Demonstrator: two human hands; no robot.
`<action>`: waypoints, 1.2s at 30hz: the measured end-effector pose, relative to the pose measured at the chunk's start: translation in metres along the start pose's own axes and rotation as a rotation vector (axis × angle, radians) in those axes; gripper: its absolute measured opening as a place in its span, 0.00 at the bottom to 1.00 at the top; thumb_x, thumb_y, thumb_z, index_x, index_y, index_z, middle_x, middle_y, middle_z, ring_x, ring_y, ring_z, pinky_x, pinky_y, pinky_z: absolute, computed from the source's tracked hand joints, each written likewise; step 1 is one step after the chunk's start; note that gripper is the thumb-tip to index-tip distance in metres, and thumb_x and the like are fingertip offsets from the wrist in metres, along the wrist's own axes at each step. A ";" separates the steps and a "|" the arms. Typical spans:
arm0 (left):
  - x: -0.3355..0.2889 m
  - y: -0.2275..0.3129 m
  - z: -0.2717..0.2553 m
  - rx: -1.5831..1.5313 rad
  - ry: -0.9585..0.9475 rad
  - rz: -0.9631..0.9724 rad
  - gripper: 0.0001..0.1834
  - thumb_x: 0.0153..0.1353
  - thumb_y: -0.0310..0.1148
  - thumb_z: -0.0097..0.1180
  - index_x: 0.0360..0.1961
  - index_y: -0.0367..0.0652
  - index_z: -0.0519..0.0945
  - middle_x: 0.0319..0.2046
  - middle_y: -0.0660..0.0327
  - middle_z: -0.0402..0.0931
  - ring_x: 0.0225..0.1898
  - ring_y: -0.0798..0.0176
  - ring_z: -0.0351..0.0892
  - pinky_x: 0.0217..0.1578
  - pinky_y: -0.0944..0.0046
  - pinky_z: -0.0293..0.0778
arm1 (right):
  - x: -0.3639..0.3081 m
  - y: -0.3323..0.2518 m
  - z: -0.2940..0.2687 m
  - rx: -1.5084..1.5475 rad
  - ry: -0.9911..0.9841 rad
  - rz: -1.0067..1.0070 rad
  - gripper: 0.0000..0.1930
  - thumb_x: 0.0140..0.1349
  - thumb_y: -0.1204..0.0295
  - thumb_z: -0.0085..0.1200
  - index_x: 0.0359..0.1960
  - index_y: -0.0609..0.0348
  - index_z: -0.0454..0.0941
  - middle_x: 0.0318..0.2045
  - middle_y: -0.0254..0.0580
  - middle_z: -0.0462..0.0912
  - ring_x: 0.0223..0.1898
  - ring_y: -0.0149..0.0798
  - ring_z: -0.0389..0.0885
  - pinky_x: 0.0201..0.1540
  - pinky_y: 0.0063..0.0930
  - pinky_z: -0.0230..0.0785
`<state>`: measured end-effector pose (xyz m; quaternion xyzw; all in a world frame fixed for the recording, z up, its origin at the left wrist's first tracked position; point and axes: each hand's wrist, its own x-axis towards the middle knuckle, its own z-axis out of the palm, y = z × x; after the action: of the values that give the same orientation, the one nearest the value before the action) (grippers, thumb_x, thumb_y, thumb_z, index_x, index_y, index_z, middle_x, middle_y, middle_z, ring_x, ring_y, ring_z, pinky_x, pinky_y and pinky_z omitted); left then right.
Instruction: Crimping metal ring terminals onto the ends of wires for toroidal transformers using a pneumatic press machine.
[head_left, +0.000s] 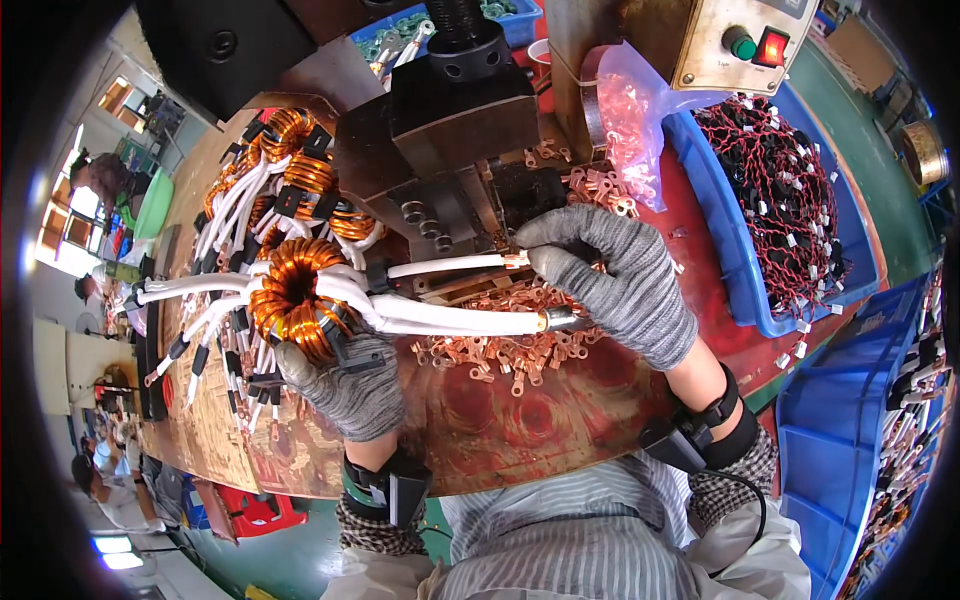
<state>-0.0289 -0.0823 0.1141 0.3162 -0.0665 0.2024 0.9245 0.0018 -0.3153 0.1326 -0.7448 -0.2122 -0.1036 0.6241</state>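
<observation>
One gray-gloved right grip [622, 280] pinches a copper-tipped white cable [450, 265], best held straight while the left grip [350, 392] clasps an orange wire-wound ring [268, 300].

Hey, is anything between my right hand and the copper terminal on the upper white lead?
Nothing visible: your right hand reaches right up to the copper terminal on the upper white lead. The loose copper lugs below the lead aren't between them.

A head-worn fisheye camera looks forward and down from close above the worktable [530, 435].
</observation>
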 end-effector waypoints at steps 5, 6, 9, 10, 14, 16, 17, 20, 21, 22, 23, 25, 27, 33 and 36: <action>-0.002 -0.001 -0.008 0.129 0.088 0.053 0.37 0.50 0.51 0.55 0.57 0.43 0.59 0.52 0.55 0.63 0.53 0.56 0.64 0.56 0.54 0.60 | 0.004 -0.001 -0.002 0.249 -0.036 0.227 0.07 0.54 0.76 0.52 0.35 0.64 0.76 0.25 0.33 0.77 0.30 0.25 0.73 0.36 0.19 0.67; -0.003 -0.001 -0.007 0.132 0.084 0.052 0.37 0.50 0.51 0.55 0.57 0.43 0.59 0.52 0.55 0.63 0.53 0.56 0.64 0.56 0.54 0.60 | 0.006 0.002 -0.001 0.244 -0.034 0.211 0.07 0.54 0.75 0.53 0.33 0.64 0.76 0.23 0.31 0.75 0.26 0.24 0.73 0.32 0.18 0.67; -0.007 -0.002 -0.001 0.273 0.103 0.098 0.37 0.50 0.51 0.56 0.57 0.43 0.59 0.52 0.54 0.63 0.53 0.56 0.64 0.55 0.55 0.60 | 0.011 -0.001 -0.003 0.349 -0.026 0.344 0.06 0.53 0.75 0.54 0.32 0.63 0.76 0.21 0.32 0.75 0.22 0.22 0.71 0.27 0.17 0.66; -0.009 -0.001 0.000 0.261 0.103 0.076 0.38 0.49 0.50 0.56 0.57 0.43 0.59 0.52 0.54 0.63 0.53 0.55 0.64 0.55 0.55 0.60 | 0.013 0.000 -0.002 0.321 -0.022 0.314 0.06 0.52 0.75 0.55 0.31 0.63 0.75 0.20 0.32 0.75 0.20 0.22 0.71 0.24 0.16 0.65; -0.007 -0.004 0.007 0.175 0.054 0.061 0.39 0.48 0.48 0.57 0.58 0.43 0.57 0.52 0.52 0.62 0.54 0.53 0.63 0.55 0.53 0.61 | 0.021 -0.001 -0.003 0.327 -0.042 0.368 0.07 0.50 0.76 0.55 0.32 0.64 0.75 0.20 0.34 0.75 0.20 0.23 0.72 0.22 0.18 0.67; -0.007 -0.007 0.010 0.132 -0.015 0.026 0.39 0.48 0.47 0.57 0.58 0.43 0.57 0.52 0.52 0.62 0.54 0.52 0.63 0.55 0.52 0.61 | 0.025 -0.001 -0.005 0.356 -0.029 0.392 0.08 0.50 0.76 0.55 0.32 0.65 0.75 0.20 0.34 0.75 0.19 0.24 0.73 0.22 0.19 0.67; -0.009 -0.008 0.010 0.178 0.020 0.047 0.39 0.49 0.47 0.57 0.59 0.44 0.57 0.53 0.52 0.62 0.55 0.52 0.62 0.56 0.51 0.60 | 0.027 -0.001 -0.006 0.382 -0.032 0.412 0.08 0.50 0.76 0.55 0.32 0.65 0.75 0.20 0.35 0.75 0.19 0.25 0.73 0.21 0.20 0.68; -0.011 -0.009 0.010 0.356 0.108 0.130 0.38 0.51 0.50 0.54 0.59 0.44 0.56 0.54 0.52 0.61 0.56 0.52 0.61 0.56 0.49 0.58 | 0.032 0.008 -0.001 0.411 -0.028 0.405 0.09 0.48 0.76 0.55 0.32 0.66 0.75 0.20 0.36 0.76 0.18 0.27 0.74 0.20 0.20 0.68; -0.012 -0.011 0.014 0.359 0.101 0.120 0.38 0.51 0.50 0.54 0.59 0.44 0.56 0.54 0.52 0.61 0.56 0.52 0.61 0.56 0.49 0.58 | 0.033 0.010 0.000 0.402 -0.032 0.392 0.10 0.48 0.75 0.56 0.33 0.66 0.75 0.21 0.37 0.76 0.18 0.27 0.74 0.20 0.20 0.68; -0.013 -0.012 0.017 0.379 0.094 0.118 0.38 0.51 0.50 0.53 0.59 0.44 0.56 0.54 0.52 0.62 0.56 0.52 0.61 0.57 0.49 0.58 | 0.033 0.009 -0.001 0.399 -0.026 0.420 0.11 0.47 0.74 0.56 0.32 0.66 0.76 0.21 0.40 0.78 0.18 0.29 0.75 0.21 0.21 0.69; -0.014 -0.013 0.018 0.398 0.088 0.117 0.38 0.52 0.51 0.53 0.59 0.44 0.56 0.54 0.53 0.62 0.56 0.52 0.61 0.57 0.49 0.58 | 0.034 0.011 0.000 0.401 -0.017 0.424 0.11 0.47 0.74 0.56 0.32 0.66 0.76 0.21 0.40 0.78 0.18 0.29 0.75 0.21 0.21 0.69; -0.016 -0.010 0.018 0.308 -0.003 0.004 0.38 0.52 0.51 0.52 0.59 0.44 0.56 0.54 0.53 0.61 0.55 0.53 0.62 0.57 0.49 0.57 | 0.036 0.012 0.001 0.337 -0.005 0.359 0.10 0.46 0.74 0.56 0.31 0.66 0.77 0.21 0.41 0.79 0.19 0.29 0.75 0.23 0.23 0.69; -0.015 -0.010 0.020 0.378 0.051 0.067 0.37 0.53 0.51 0.52 0.59 0.44 0.56 0.54 0.53 0.61 0.56 0.52 0.62 0.57 0.50 0.57 | 0.036 0.014 0.001 0.307 0.014 0.338 0.11 0.45 0.72 0.57 0.30 0.65 0.78 0.22 0.44 0.80 0.22 0.33 0.77 0.27 0.26 0.70; -0.009 -0.011 0.009 0.374 0.118 0.120 0.36 0.55 0.52 0.49 0.60 0.47 0.56 0.55 0.52 0.60 0.56 0.52 0.61 0.57 0.49 0.57 | 0.036 0.021 0.004 0.133 0.025 0.224 0.11 0.44 0.69 0.56 0.29 0.63 0.78 0.23 0.47 0.79 0.28 0.42 0.78 0.35 0.30 0.69; -0.010 -0.011 0.009 0.371 0.125 0.091 0.35 0.55 0.52 0.49 0.60 0.47 0.56 0.56 0.52 0.60 0.57 0.52 0.60 0.58 0.49 0.56 | 0.035 0.023 0.004 0.141 0.048 0.184 0.10 0.45 0.69 0.56 0.28 0.62 0.78 0.23 0.47 0.79 0.28 0.43 0.78 0.35 0.31 0.69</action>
<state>-0.0338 -0.0992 0.1127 0.4645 0.0151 0.2718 0.8427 0.0424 -0.3079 0.1262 -0.7128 -0.1346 -0.0486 0.6866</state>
